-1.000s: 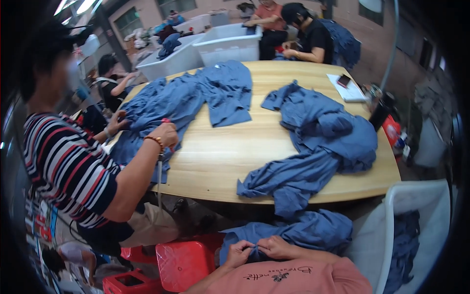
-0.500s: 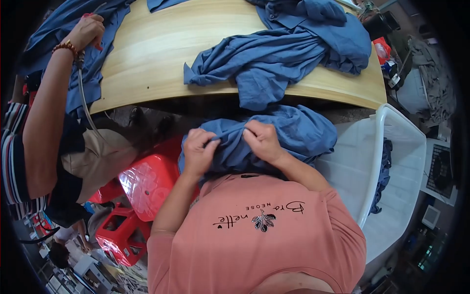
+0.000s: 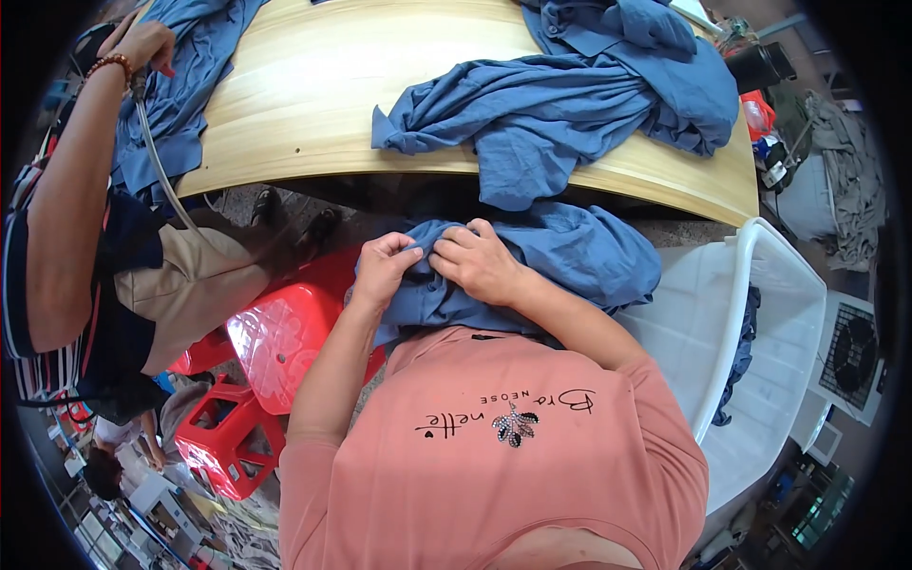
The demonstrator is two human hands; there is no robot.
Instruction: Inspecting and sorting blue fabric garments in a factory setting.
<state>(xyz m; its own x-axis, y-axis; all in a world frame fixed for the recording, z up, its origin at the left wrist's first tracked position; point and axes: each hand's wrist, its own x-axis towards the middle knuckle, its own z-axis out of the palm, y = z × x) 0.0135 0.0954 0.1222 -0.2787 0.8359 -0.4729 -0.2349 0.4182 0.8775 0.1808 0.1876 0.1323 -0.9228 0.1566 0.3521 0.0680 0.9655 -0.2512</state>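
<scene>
A blue garment lies bunched on my lap below the table edge. My left hand pinches a fold of it at its left side. My right hand grips the same fold right beside it, fingers curled into the cloth. Both hands touch each other over the fabric. A heap of more blue garments sprawls on the wooden table just beyond my hands, one piece hanging over the near edge.
A person in a striped top sits at the left, a hand on blue cloth holding a hose. Red plastic stools stand at my left. A white bin with blue cloth stands at my right.
The view has dropped from the table and room down to my lap. My hands stay on the blue garment, now closer together on one fold.
</scene>
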